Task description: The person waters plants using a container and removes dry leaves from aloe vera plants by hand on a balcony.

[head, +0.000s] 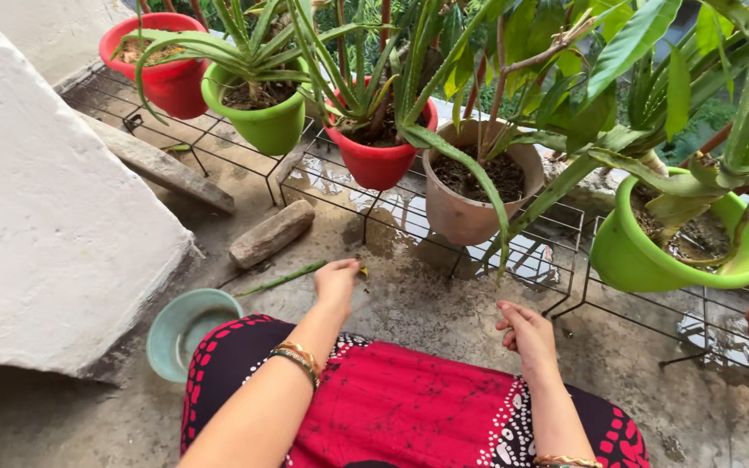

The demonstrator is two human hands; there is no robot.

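Note:
My left hand (337, 282) reaches forward over the wet concrete floor, fingers pinched on a small yellowish bit at the end of a long green leaf strip (281, 279) that lies on the ground. My right hand (526, 334) hovers above my red patterned skirt (409, 407), fingers loosely curled, holding nothing. Both wrists wear gold bangles. Just beyond my hands stand a red pot (381, 160) and a terracotta pot (470, 212) on a wire rack (556, 260).
A pale green bowl (185, 328) sits by my left knee. A white wall (36, 199) rises at left. Stone slabs (272, 232) lie near it. Further pots: red (166, 78), green (270, 126), bright green (652, 260). Long leaves overhang the rack.

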